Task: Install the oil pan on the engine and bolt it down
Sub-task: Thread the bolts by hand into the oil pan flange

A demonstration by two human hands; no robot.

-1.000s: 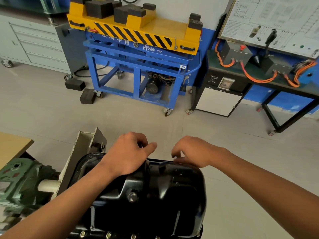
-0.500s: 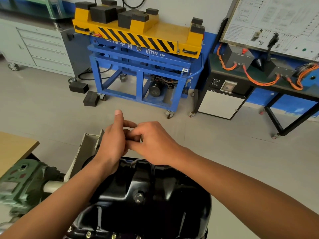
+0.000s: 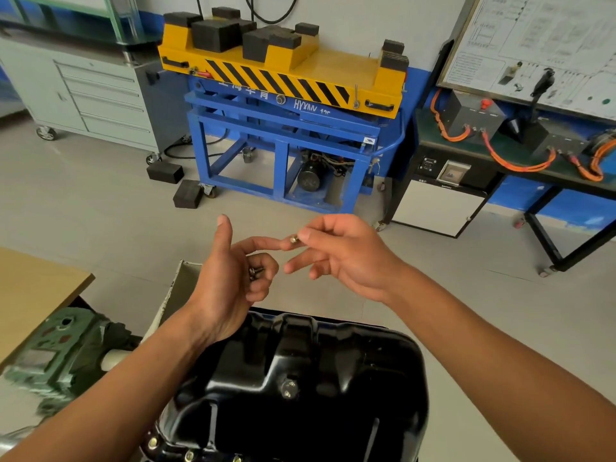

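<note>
While the black oil pan fills the bottom centre of the frame, with a drain plug in the middle of its upturned face, both hands hover above its far edge. The right grip pinches a small bolt between thumb and forefinger, its other fingers spread loose. The left grip has its thumb raised and its forefinger stretched out so that the tip touches that bolt, while its lower fingers curl round a few more bolts against the palm. Along the pan's lower-left rim several bolt heads sit in the flange. Left of the pan are a cream bracket and a green casting, with the corner of a wooden counter at the left edge. Across the grey floor, in the upper centre, stands a blue cart with a yellow, black-striped top; a grey drawer cabinet is in the upper left, and a dark counter carrying orange cables is in the upper right.
</note>
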